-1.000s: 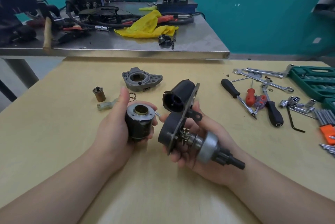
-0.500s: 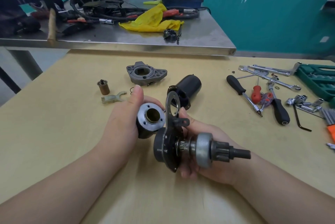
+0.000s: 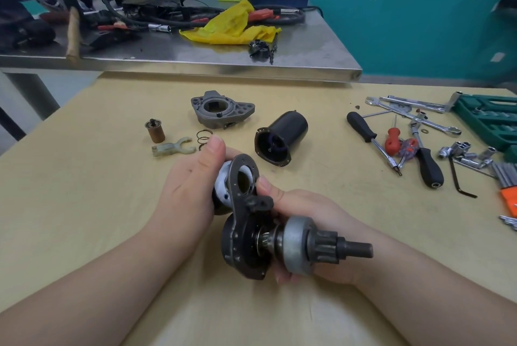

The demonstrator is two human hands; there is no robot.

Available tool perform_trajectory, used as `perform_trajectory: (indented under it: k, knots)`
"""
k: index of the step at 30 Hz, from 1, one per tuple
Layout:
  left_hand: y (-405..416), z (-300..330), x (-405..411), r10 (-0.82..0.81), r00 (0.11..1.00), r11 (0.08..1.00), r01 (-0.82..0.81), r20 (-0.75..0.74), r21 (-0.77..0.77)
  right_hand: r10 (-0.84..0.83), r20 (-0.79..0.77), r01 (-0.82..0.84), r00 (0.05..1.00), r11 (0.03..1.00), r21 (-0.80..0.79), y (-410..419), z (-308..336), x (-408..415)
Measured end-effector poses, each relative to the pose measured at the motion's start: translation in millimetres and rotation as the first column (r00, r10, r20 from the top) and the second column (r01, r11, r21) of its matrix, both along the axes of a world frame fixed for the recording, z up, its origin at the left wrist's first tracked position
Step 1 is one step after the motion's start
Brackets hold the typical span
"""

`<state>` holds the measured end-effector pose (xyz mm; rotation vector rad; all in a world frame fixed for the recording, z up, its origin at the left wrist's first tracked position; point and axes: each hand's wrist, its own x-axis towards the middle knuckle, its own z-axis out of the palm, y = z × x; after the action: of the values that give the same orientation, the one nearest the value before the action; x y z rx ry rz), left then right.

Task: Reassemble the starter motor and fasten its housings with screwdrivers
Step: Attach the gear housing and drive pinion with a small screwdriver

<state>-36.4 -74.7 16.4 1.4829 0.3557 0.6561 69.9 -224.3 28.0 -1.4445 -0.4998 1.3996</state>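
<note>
On the yellow table (image 3: 84, 205) I see the right hand (image 3: 313, 222) grasping the drive assembly (image 3: 279, 245), fingers curled under its grey clutch body, thumb pressed on the dark bracket plate (image 3: 240, 194), and the pinion shaft pointing to the right past the wrist. The left hand (image 3: 187, 191) grips the solenoid (image 3: 222, 186) with the thumb up over its top, and its silver face sits directly behind the plate's upper hole. Beyond the fingers, apart from them, lie the black motor housing (image 3: 282, 135), the grey nose housing (image 3: 222, 112), the screwdrivers (image 3: 391, 147), the fork lever (image 3: 172, 148) and the small spring (image 3: 203, 138).
</note>
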Motion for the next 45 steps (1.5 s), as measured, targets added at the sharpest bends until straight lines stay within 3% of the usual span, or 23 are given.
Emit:
perform_trajectory:
  k: [7,17,22,27,32,39,45]
  knots:
    - [-4.7,6.9,-1.6,0.012,0.999,1.000,-0.012,0.044,0.012,-0.204,0.012,0.204,0.979,0.978,-0.048,2.8,-0.6,-4.0]
    - [-7.1,11.2,-3.8,-0.021,0.996,0.998,0.016,0.089,0.054,-0.181,0.022,0.182,0.983,0.983,-0.011,1.9,-0.2,-5.8]
    - [-2.6,9.2,-7.0,-0.022,0.995,0.981,0.004,0.092,0.193,-0.089,0.243,0.081,0.966,0.996,0.042,1.2,2.3,-7.6]
    - [-1.3,5.3,-6.7,-0.006,0.998,0.949,-0.015,0.066,0.315,-0.033,0.288,-0.007,0.957,0.991,0.135,-2.4,3.9,-6.8]
    - [-2.6,1.8,-4.5,-0.017,0.997,0.984,0.004,0.069,0.176,0.002,0.297,-0.049,0.955,0.988,0.150,-1.8,2.1,-7.0]
    - [-0.4,-2.1,-3.7,-0.009,0.996,0.982,-0.008,0.085,0.187,-0.056,0.350,-0.038,0.935,0.966,0.254,-4.8,-0.1,-10.4]
    - [-4.2,-3.9,-1.7,0.005,0.997,0.993,-0.014,0.074,0.118,-0.091,0.217,0.022,0.972,0.953,0.303,-3.7,-1.7,-16.1]
